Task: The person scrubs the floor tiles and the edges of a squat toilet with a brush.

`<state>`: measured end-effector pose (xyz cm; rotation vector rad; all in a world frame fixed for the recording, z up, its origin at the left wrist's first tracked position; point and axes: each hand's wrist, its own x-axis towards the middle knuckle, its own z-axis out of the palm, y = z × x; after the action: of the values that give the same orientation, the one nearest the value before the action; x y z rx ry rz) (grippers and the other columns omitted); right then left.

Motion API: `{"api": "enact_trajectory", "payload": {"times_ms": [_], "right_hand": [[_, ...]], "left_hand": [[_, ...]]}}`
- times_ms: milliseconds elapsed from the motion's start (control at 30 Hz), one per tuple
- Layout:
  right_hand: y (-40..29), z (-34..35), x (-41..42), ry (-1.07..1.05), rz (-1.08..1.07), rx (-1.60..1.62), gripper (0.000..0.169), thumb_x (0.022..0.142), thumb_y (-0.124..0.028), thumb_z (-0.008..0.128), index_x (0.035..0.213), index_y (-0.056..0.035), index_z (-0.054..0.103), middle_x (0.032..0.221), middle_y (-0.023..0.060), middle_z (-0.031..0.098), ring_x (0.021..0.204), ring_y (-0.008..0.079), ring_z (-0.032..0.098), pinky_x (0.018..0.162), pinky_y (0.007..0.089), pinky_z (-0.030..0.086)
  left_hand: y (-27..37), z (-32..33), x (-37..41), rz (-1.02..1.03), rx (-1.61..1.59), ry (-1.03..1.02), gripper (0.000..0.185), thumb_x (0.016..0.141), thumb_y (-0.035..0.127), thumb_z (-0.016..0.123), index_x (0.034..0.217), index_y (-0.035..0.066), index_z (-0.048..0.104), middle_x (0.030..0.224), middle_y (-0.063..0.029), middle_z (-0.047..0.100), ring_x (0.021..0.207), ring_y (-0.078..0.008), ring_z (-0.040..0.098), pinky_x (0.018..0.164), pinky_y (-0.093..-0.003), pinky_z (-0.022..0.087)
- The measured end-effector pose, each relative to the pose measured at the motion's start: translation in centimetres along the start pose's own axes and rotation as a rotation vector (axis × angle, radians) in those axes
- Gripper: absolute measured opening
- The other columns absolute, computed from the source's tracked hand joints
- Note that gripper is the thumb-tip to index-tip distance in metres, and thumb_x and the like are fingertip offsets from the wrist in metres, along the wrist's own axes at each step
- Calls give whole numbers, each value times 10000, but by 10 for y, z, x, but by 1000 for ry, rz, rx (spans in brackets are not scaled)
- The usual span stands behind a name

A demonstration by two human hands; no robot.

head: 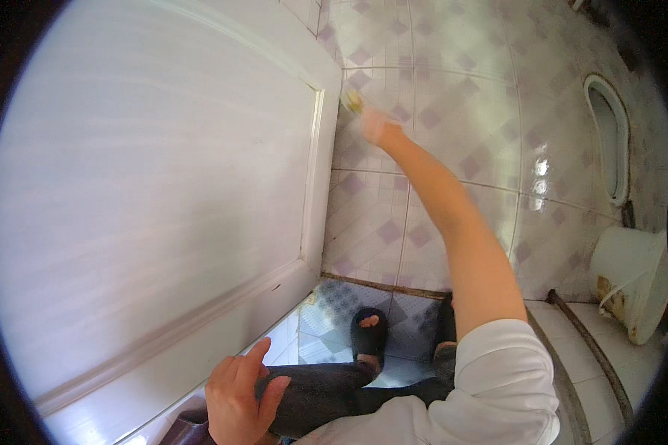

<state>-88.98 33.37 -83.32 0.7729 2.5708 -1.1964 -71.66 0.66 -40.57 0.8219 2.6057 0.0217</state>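
My right hand point(381, 125) reaches out to the tiled wall point(465, 105), close to the edge of the white panelled door point(161, 156). It is blurred and appears to have a clear plastic glove on. A small yellow-green thing point(353, 102), perhaps a sponge or scrubber, is held in its fingers against the tiles. Near the bottom of the view, my left hand point(242, 389) is empty with its fingers apart, above my dark trouser leg and beside the door's lower part.
A white bucket point(626, 272) with brown stains stands at the right, near a white-rimmed oval recess point(626, 144). Brown hoses or pipes point(595, 350) run along the lower right. My feet, in black slippers point(369, 334), are on blue patterned tiles. A dark object point(189, 428) lies below the door.
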Motion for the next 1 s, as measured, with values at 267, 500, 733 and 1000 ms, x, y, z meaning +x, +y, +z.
{"api": "enact_trajectory", "payload": {"times_ms": [267, 500, 733, 1000], "right_hand": [[34, 38, -212, -377, -127, -335, 399, 975, -306, 411, 1220, -17, 535, 1044, 258, 652, 981, 394, 646, 827, 522, 496], [81, 33, -269, -224, 149, 113, 511, 979, -363, 340, 1332, -25, 487, 1112, 251, 632, 1045, 382, 606, 915, 493, 444], [123, -49, -192, -327, 99, -538, 412, 1001, -197, 383, 1383, -41, 393, 1086, 242, 640, 1094, 383, 597, 951, 526, 440], [88, 16, -290, -666, -21, -152, 606, 1006, -495, 267, 1429, -86, 411, 1198, 264, 613, 1123, 388, 592, 954, 457, 453]], "left_hand": [[6, -5, 8, 94, -6, 5, 472, 752, 160, 726, 1194, 34, 618, 782, -106, 611, 738, -314, 584, 680, -413, 446], [16, 2, 21, 106, 12, -100, 483, 751, 183, 729, 1198, 41, 613, 797, -113, 613, 743, -321, 583, 680, -416, 447], [27, 0, 20, 174, -26, -86, 477, 759, 201, 725, 1194, 39, 614, 796, -115, 615, 745, -326, 583, 680, -417, 448], [26, 0, 20, 111, 28, -129, 503, 746, 201, 732, 1206, 38, 609, 802, -112, 619, 728, -322, 585, 671, -419, 446]]}}
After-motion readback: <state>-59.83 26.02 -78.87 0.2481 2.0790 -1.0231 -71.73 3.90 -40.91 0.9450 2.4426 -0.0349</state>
